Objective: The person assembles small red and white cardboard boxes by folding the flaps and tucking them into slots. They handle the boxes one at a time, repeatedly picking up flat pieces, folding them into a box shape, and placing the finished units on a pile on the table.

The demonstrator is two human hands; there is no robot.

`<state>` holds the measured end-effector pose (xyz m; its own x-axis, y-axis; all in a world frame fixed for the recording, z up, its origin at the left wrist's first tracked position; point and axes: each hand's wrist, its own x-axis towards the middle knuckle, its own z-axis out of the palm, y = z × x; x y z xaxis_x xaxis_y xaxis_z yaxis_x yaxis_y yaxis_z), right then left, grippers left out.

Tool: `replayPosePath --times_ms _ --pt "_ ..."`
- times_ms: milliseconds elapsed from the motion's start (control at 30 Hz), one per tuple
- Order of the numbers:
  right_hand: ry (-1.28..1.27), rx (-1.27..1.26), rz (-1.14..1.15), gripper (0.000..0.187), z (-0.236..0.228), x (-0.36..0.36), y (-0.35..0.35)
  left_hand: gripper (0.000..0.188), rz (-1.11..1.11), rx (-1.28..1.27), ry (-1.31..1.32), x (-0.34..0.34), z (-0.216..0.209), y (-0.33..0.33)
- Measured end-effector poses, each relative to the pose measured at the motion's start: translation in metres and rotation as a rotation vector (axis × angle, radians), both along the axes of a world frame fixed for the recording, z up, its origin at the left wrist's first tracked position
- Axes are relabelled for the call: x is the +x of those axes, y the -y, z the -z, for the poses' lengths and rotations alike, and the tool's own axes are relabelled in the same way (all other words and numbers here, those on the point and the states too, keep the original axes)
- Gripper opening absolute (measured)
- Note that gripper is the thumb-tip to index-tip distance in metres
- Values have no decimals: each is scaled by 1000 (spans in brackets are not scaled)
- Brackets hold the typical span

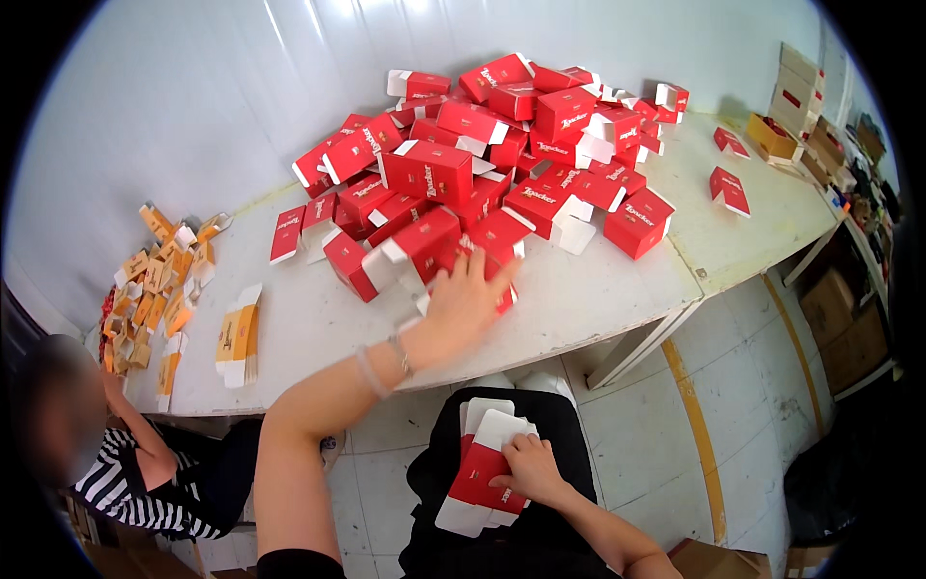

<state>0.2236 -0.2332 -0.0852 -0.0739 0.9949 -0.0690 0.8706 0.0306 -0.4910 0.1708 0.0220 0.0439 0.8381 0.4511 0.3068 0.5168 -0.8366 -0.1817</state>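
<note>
Stretched forward over the table, my left hand [461, 301] has its fingers spread against a red carton [497, 234] at the near edge of a large heap. Slight blur softens this hand, and part of the carton lies under it. On my lap is a small stack of flat, unfolded red cartons [479, 471] with white flaps. My right hand [533, 470] grips the stack at its right side, thumb on the top face. The heap of folded red cartons [429, 174] spreads across the table, many with white flaps sticking out.
The white table [318, 357] has its near edge just beyond my knees. Flat orange cartons [241, 338] and a pile of folded orange ones [159, 280] lie left, near a seated person in stripes [145, 482]. Two red cartons [730, 190] lie apart at right, before a yellow box [772, 137].
</note>
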Motion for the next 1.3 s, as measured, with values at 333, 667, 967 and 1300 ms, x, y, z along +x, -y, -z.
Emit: replayPosePath --times_ms 333,667,967,1300 --pt "-289 49 7 33 -12 11 5 68 265 669 564 44 -164 -48" --pt "-59 597 561 32 -103 38 9 99 199 -644 -93 -57 -33 153" --pt "-188 896 95 32 -157 23 6 89 288 -1251 759 -57 18 177" --pt "-627 652 160 24 -106 33 21 77 363 -1762 952 -82 48 185"
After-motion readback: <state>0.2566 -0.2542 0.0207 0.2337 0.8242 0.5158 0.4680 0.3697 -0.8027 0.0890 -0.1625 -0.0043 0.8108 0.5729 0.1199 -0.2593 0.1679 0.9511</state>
